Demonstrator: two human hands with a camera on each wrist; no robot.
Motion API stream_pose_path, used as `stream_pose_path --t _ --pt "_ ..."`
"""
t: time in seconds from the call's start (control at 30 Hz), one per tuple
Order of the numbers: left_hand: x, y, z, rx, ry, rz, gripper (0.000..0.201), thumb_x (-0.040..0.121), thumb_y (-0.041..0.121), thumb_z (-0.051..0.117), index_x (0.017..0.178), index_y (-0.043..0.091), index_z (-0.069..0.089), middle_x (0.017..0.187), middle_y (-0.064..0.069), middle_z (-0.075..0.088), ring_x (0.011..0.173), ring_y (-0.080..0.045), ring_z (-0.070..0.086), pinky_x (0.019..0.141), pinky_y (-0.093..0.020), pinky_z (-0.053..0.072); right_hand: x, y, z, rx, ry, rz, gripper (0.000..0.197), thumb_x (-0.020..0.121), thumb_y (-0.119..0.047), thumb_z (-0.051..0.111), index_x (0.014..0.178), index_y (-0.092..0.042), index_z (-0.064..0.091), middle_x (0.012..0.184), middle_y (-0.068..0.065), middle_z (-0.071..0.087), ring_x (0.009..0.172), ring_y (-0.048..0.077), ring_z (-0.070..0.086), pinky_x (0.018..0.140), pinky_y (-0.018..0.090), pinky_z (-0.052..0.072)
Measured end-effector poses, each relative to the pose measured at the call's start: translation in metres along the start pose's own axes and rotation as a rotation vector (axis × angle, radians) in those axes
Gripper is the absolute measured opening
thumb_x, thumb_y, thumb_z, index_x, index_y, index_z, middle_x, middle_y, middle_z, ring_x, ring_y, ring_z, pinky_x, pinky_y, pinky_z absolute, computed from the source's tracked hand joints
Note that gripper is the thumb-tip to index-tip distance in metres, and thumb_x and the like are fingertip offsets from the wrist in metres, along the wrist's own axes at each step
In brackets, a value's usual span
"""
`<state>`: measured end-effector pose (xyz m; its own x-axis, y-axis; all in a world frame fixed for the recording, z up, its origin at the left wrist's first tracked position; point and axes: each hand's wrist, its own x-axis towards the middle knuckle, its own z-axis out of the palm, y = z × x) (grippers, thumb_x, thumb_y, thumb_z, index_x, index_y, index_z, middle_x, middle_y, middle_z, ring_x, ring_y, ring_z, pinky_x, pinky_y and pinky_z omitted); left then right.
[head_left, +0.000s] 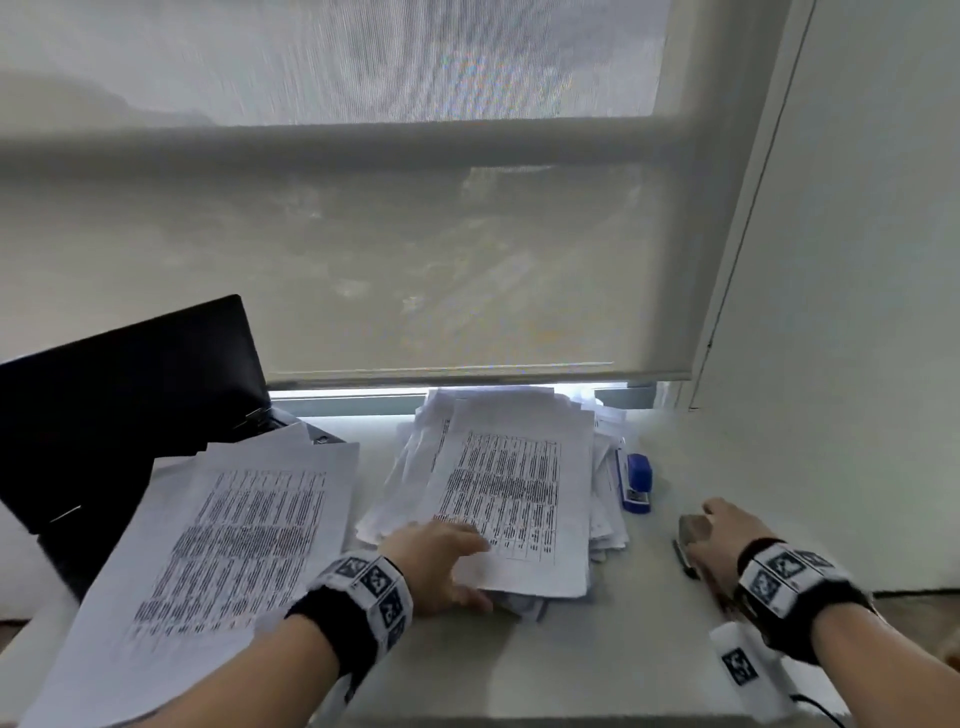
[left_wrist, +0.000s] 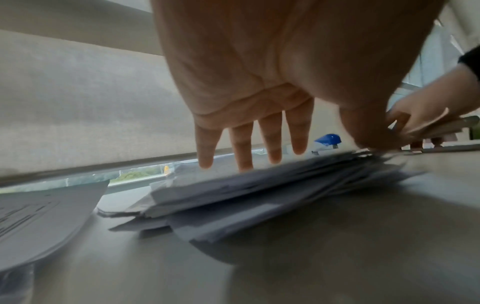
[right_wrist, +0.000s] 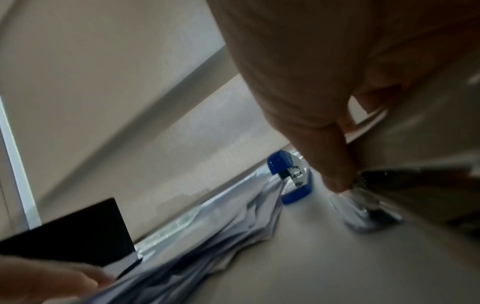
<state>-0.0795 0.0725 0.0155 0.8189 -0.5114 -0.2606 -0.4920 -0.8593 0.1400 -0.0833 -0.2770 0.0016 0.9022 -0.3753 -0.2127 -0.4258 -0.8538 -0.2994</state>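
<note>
**Two hands at a desk: one on the papers, one on a stapler**

Nearest, on the pale table (head_left: 571, 660), my left hand (head_left: 441, 564) lies over the near left part of the middle paper stack (head_left: 519, 483). Its four fingers (left_wrist: 270, 142) are straight and spread over the top printed sheet, and the thumb sits at the stack's near edge. Motion blur leaves it unclear whether the thumb lifts any sheet, so I read this hand as flat and gripping nothing.

To the right, apart from that untidy stack, my right hand (head_left: 727, 540) is curled over the grey stapler (head_left: 692, 527), which stands on the table. The fingers wrap its body, and one fingertip (right_wrist: 337, 181) bears down near its metal front end.

Just beyond, the blue stapler (head_left: 638, 483) lies on the table, just beside the right edge of the papers.

At left, the left paper stack (head_left: 223, 545) rests partly on the open black laptop (head_left: 119, 395).

Farthest, a roller blind (head_left: 415, 270) covers the window.
</note>
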Motion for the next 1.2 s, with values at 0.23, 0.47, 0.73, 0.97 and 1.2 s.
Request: stream_pose_path --t 0.23,0.47,0.73,0.97,1.2 --pt "-0.004 0.017 -0.004 -0.129 0.139 -0.098 0.026 0.081 0.051 0.051 0.099 0.042 0.067 0.104 0.011 0.071 0.100 -0.016 0.063 0.086 -0.026 0.049 -0.021 0.013 -0.008 0.033 -0.005 -0.008 0.051 0.077 -0.030 0.071 0.123 -0.017 0.055 0.125 0.010 0.059 0.113 0.027 0.057 0.093 0.027 0.044" --pt "-0.023 0.036 -0.010 -0.242 0.289 -0.166 0.017 0.081 0.037 0.065 0.093 0.036 0.077 0.090 0.010 0.074 0.085 -0.012 0.067 0.079 -0.024 0.053 -0.038 0.006 -0.040 0.107 0.102 -0.092 0.054 0.076 -0.024 0.072 0.126 -0.014 0.055 0.123 0.013 0.062 0.109 0.029 0.059 0.093 0.029 0.044" --pt "-0.041 0.052 -0.005 -0.417 -0.098 -0.037 0.054 0.088 0.064 0.051 0.129 0.029 0.060 0.130 0.004 0.060 0.115 -0.013 0.056 0.106 -0.037 0.042 -0.051 -0.038 -0.070 0.059 0.068 -0.311 0.053 0.075 -0.023 0.073 0.125 -0.019 0.056 0.116 0.006 0.065 0.096 0.022 0.059 0.084 0.025 0.043" --pt "-0.046 0.043 0.029 0.090 -0.155 -0.081 0.075 0.081 0.073 0.054 0.146 0.046 0.027 0.155 0.003 0.030 0.139 -0.034 0.031 0.114 -0.053 0.027 -0.066 -0.078 -0.018 0.022 -0.094 -0.446 0.048 0.080 -0.029 0.069 0.125 -0.024 0.054 0.118 0.002 0.063 0.093 0.015 0.056 0.085 0.021 0.041" --pt "-0.034 0.026 0.016 -0.042 0.066 -0.223 0.103 0.071 0.073 0.065 0.152 0.030 0.019 0.161 0.007 0.017 0.145 -0.024 0.020 0.117 -0.046 0.023 -0.059 -0.121 0.022 0.020 -0.152 -0.479 0.046 0.085 -0.031 0.065 0.129 -0.023 0.049 0.124 0.002 0.059 0.107 0.019 0.056 0.097 0.028 0.042"
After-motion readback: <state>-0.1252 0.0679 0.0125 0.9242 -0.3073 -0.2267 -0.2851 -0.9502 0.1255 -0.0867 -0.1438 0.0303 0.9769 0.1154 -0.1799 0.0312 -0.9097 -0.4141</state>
